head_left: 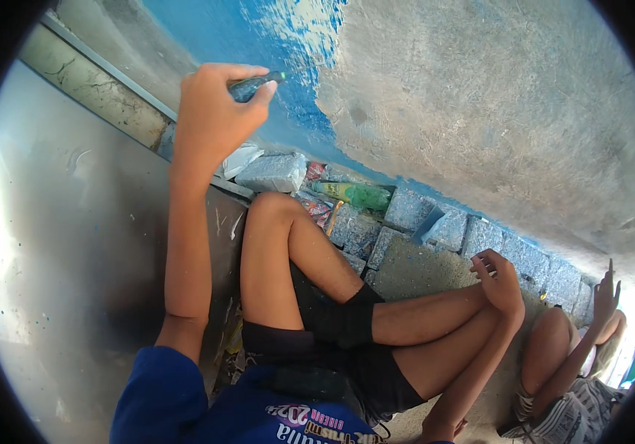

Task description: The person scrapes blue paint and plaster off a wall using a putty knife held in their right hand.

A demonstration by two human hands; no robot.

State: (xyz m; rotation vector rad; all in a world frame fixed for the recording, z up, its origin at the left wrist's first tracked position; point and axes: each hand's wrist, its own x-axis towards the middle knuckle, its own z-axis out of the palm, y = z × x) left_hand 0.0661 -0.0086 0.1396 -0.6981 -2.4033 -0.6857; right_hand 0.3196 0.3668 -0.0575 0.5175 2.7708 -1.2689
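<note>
My left hand [217, 111] is raised at the wall and closed round the dark handle of a screwdriver [247, 88]. Its thin shaft points right, toward the ragged edge between the blue paint [295, 103] and the bare grey wall [473, 81]. Whether the tip touches the wall, I cannot tell. Over my bent right knee hangs my right hand [499, 281], fingers loosely curled and apart, with nothing in them.
A smooth metallic panel [88, 244] stands close on my left. Along the wall's foot lie a green plastic bottle [358, 194], wrappers [313, 207], a white block [273, 172] and paving blocks [410, 209] dusted with chips. Another person's hand [606, 300] is at the right.
</note>
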